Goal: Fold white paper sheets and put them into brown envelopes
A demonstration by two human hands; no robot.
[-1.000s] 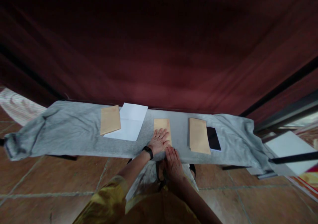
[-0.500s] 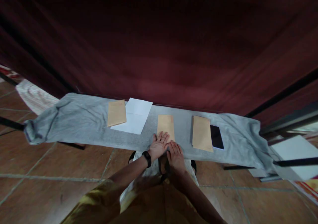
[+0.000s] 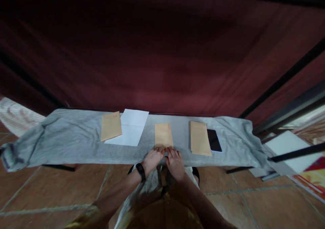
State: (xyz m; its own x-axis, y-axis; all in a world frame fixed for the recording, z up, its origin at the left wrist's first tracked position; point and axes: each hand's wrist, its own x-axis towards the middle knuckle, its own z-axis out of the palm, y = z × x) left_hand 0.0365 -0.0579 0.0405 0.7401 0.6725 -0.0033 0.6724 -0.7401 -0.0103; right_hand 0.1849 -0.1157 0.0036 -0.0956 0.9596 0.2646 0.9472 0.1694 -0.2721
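Note:
A tan envelope lies in the middle of a narrow table draped with a grey cloth. My left hand, with a black band on its wrist, rests flat at the cloth's near edge, fingertips touching the envelope's near end. My right hand lies flat beside it, fingers stretched toward the same end. Both hands hold nothing.
Another tan envelope lies on a white sheet to the left. A stack of tan envelopes and a dark phone are to the right. A dark red curtain hangs behind; tiled floor lies below.
My left hand has slid back off the middle envelope to its near end. My right hand has come forward beside it. The camera view has shifted a little.

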